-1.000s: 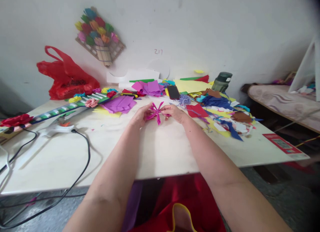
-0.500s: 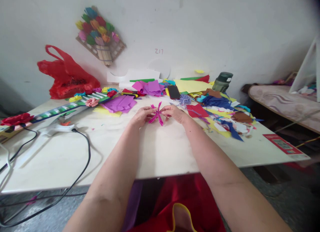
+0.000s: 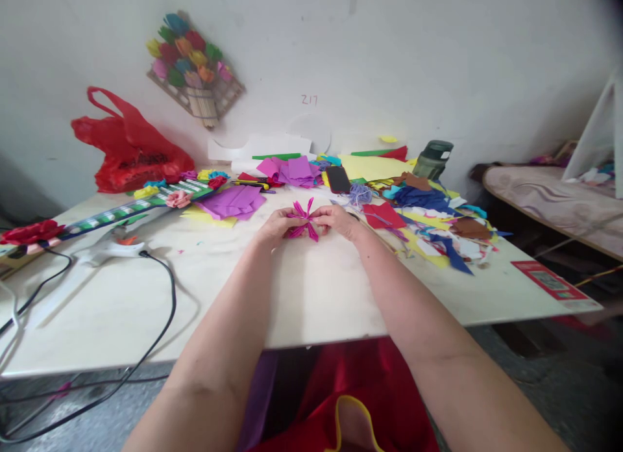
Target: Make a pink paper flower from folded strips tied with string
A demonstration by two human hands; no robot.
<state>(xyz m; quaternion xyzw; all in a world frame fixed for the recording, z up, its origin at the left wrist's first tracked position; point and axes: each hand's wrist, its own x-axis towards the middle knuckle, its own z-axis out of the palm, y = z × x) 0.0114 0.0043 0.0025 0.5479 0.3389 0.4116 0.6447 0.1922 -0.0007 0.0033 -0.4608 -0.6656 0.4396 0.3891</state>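
- Head view, risk: magenta paper piece point(image 3: 305, 216) looks thin and creased, so pulling the left hand point(image 3: 280, 225) and right hand point(image 3: 337, 220) against each other could tear it, likely at the narrow middle.
- Head view, risk: squeezing too hard could crush the spread points; easing one pinch could let the folds spring loose or the piece slip onto the table point(image 3: 321, 296).
- Head view, risk: loose purple yarn point(image 3: 360, 194) and the red paper point(image 3: 382, 215) lie near the right wrist; a wide sweep outward could drag them along.
- Head view, position: magenta paper piece sits between the two hands, touching the fingertips of both, points fanned up and down. Over the table; can't tell if anything rests on it.
- Head view, left hand: thumb and fingers nearly closed, pinching the piece's left side; lower fingers curled, partly hidden.
- Head view, right hand: thumb and index drawn together at the piece's right side, seemingly gripping it; exact contact too small to tell.
- Head view, around: purple paper stack point(image 3: 236, 203) beyond the left hand, phone point(image 3: 337, 179) beyond the right.
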